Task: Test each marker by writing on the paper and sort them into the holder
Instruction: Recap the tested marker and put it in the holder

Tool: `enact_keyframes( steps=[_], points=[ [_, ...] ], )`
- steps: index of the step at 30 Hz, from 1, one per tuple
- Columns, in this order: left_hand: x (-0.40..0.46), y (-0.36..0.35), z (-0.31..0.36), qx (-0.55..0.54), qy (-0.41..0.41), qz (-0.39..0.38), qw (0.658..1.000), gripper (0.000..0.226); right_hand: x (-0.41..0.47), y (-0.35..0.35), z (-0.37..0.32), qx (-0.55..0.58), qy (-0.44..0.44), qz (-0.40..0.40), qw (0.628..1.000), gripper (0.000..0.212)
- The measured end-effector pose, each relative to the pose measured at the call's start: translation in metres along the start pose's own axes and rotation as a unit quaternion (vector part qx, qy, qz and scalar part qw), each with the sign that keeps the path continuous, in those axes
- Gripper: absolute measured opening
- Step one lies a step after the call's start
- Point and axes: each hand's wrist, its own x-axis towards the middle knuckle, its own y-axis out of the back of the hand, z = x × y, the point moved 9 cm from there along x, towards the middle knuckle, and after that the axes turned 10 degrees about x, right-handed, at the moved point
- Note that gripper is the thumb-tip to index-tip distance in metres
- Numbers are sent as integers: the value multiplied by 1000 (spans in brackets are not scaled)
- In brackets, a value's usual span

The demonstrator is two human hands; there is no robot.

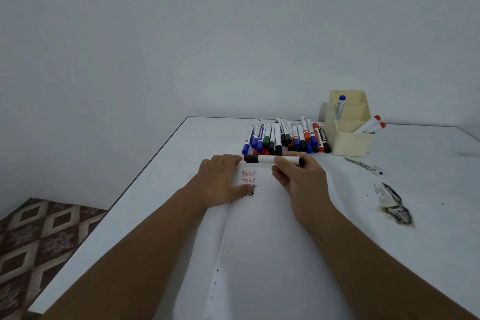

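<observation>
Now my right hand (298, 176) grips the black marker (272, 159) level above the paper (272, 241) | my left hand (223, 179) presses flat on the paper | holder (348, 132) at the table's (155, 189) far edge, beside the marker pile (285, 138).

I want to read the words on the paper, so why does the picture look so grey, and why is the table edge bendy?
Head view: the light is dim and flat, so the wall and table look grey, with only faint shadows. The wide lens bends the table's edge. The red "Test" lines on the paper read fine; the left hand hides part of the lower ones.
</observation>
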Motion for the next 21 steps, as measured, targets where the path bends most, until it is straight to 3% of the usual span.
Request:
enact_keyframes(
  steps=[5, 9, 14, 18, 21],
  points=[
    [1, -2, -2, -6, 5, -19, 1000, 94, 13, -1, -42, 15, 37, -2, 999, 44],
    [2, -5, -4, -16, 2, -20, 1000, 67, 29, -5, -105, -96, 122, -15, 988, 37],
    [5, -4, -1, 28, -7, -19, 999, 48, 44, -6, -177, -289, 202, -38, 935, 40],
    [3, -4, -2, 16, -11, -14, 1000, 68, 62, 1, -227, -376, 254, -28, 891, 58],
    [6, -7, -5, 6, -10, -11, 1000, 62, 75, 11, -254, -409, 289, 11, 865, 55]
  ],
)
